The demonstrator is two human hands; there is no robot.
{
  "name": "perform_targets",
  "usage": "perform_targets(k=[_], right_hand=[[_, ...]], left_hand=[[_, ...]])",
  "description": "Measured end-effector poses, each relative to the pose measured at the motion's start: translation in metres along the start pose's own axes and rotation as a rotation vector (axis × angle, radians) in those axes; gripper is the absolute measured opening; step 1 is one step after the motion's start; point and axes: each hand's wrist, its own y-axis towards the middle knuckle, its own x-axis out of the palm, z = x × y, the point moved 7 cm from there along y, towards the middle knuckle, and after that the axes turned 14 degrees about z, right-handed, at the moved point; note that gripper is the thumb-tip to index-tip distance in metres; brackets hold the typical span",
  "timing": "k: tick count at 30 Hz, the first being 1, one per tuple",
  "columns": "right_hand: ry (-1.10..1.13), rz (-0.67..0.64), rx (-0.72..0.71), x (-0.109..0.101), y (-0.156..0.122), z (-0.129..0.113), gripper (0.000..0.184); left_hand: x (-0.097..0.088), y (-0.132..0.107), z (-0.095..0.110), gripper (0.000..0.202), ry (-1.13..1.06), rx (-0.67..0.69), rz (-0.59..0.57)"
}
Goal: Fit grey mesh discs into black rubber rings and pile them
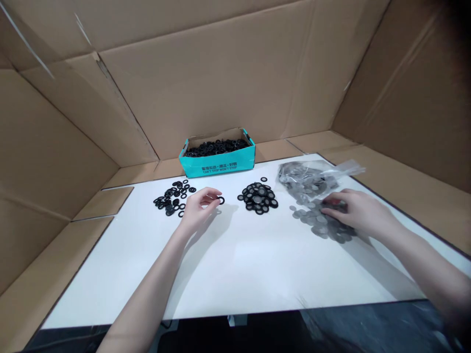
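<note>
My left hand (198, 208) hovers over the white board (228, 260) and pinches a small black rubber ring (221, 200) at its fingertips. A loose pile of black rings (173, 196) lies just left of that hand. To the right of the ring sits a pile of rings with grey discs inside them (258, 198). My right hand (353, 211) rests palm down on a spread of grey metal discs (320, 223), fingers curled onto them; whether it holds one is hidden.
A teal box (217, 162) full of black rings stands at the back of the board. A clear plastic bag of grey discs (312, 177) lies at the back right. Brown cardboard walls (221, 73) surround the work area on three sides.
</note>
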Motion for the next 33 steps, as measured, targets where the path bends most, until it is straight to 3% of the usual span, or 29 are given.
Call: perform_targets(k=[8,18,23,27,30,33], right_hand=[[0.040,0.015,0.084,0.001,0.001,-0.009,0.010],[0.181,0.037,0.122,-0.004,0.007,0.002,0.018],[0.167,0.041,0.280,-0.021,0.010,0.000,0.016],[0.386,0.115,0.295,-0.037,0.013,-0.032,0.023],[0.651,-0.013,0.224,-0.030,0.012,-0.080,0.037],[0.850,-0.111,0.097,-0.021,0.013,-0.137,0.038]], left_hand=[[0.000,0.000,-0.003,0.018,0.009,-0.005,0.004],[-0.001,0.000,0.001,0.016,0.001,0.013,0.007],[0.000,0.000,0.003,0.016,-0.007,0.008,0.004],[0.003,-0.002,0.003,0.016,-0.040,-0.012,-0.005],[0.009,-0.006,0.001,0.018,-0.103,-0.051,-0.034],[0.017,-0.010,-0.002,0.023,-0.196,-0.126,-0.086]])
